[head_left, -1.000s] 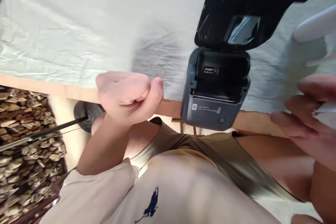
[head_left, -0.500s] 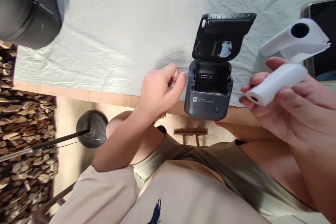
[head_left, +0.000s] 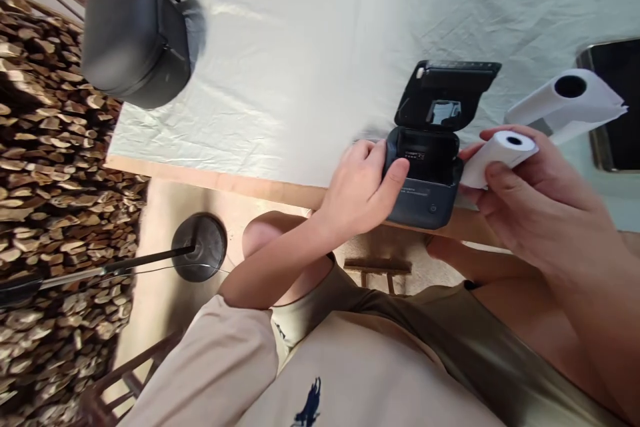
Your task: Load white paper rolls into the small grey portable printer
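Note:
A small dark portable printer (head_left: 425, 203) sits at the table's near edge with its lid (head_left: 420, 97) swung up. Its paper bay looks bare inside. My left hand (head_left: 357, 187) grips the printer's left side, thumb over the front rim and fingers behind. In my right hand (head_left: 540, 200) is a white paper roll (head_left: 487, 159), pinched between thumb and fingers just right of the printer. The roll is tilted, its dark core hole facing up and right. Beyond that hand lies a second, larger white paper roll (head_left: 543, 103) with a loose end.
A dark tablet or phone (head_left: 617, 147) lies at the right, partly behind the larger roll. A black zip case (head_left: 135, 40) stands at the table's far left. Below the cloth-covered table (head_left: 280, 67) are a round stand base (head_left: 199, 247) and stacked firewood (head_left: 55, 200).
My left hand has moved right and taken hold of the printer. My right hand has turned the roll so its core end faces up, and brought it closer to the printer. The view has shifted left.

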`<state>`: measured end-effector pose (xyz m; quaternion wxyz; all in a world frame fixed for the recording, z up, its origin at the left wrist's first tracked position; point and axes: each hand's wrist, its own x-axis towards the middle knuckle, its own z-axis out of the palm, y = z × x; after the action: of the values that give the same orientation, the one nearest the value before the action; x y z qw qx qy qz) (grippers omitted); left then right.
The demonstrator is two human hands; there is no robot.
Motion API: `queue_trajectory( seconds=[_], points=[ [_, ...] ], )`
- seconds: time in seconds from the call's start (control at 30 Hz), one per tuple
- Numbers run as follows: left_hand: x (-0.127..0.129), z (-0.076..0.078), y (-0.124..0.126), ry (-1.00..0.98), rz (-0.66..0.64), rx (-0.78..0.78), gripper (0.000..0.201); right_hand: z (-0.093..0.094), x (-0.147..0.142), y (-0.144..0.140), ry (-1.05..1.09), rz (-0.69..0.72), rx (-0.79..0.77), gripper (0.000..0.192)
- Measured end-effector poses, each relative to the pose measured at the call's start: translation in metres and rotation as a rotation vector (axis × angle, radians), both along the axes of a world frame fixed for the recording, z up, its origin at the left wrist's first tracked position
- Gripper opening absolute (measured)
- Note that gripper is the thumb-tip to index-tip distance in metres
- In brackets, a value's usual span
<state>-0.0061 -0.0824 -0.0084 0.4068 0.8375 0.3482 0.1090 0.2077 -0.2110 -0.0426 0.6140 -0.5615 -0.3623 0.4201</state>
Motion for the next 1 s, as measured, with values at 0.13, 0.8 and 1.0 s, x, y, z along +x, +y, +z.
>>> queue_trajectory(
  seconds=[0.13, 0.8, 1.0],
  points=[
    [0.012, -0.007, -0.014, -0.346, 0.221, -0.344, 0.057, 0.005, -0.003, 0.001, -0.031, -0.001, 0.049, 0.036],
    [0.041, -0.009, 0.003, -0.619, 0.365, -1.293, 0.055, 0.028, -0.01, 0.002, -0.355, 0.009, 0.431, 0.04],
    [0.042, -0.004, 0.0, -0.589, 0.229, -1.293, 0.052, 0.047, -0.007, 0.016, -0.535, 0.082, 0.497, 0.043]
  ],
)
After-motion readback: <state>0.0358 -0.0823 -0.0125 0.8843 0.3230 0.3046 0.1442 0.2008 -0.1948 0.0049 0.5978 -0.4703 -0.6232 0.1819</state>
